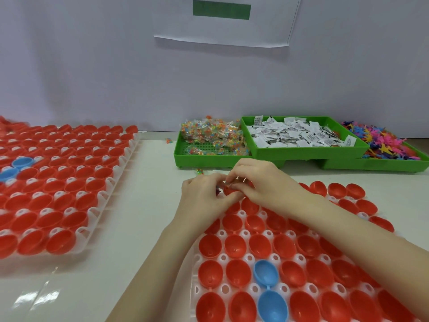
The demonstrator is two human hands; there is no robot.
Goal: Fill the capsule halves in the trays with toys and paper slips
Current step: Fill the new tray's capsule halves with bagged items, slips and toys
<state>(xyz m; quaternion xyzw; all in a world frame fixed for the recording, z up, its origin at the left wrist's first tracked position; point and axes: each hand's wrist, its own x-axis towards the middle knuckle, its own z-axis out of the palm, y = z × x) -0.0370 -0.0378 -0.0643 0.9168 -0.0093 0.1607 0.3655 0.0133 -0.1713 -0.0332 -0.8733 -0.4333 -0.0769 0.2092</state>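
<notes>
Here, a red capsule half sits at the far left corner of the near tray, mostly hidden by fingers, so which way its open side faces cannot be told. The left hand curls its fingers round it from the left, and the right hand pinches at its top edge from the right, fingertips of both meeting over it. What the right fingers hold there is too small to make out.

The near tray is white, with round holes between rows of red capsule halves lying cup-side up. Among them a blue hinged capsule lies open, its two cups joined end to end, long axis running toward the person.

To the left, well apart on the desk, a second tray holds more red halves and two blue ones.

Behind the hands stand three green bins: the left one with clear packets of coloured bits, the middle one with folded paper slips, the right one heaped with small coloured plastic toys. A white sheet with a green block hangs on the wall.
</notes>
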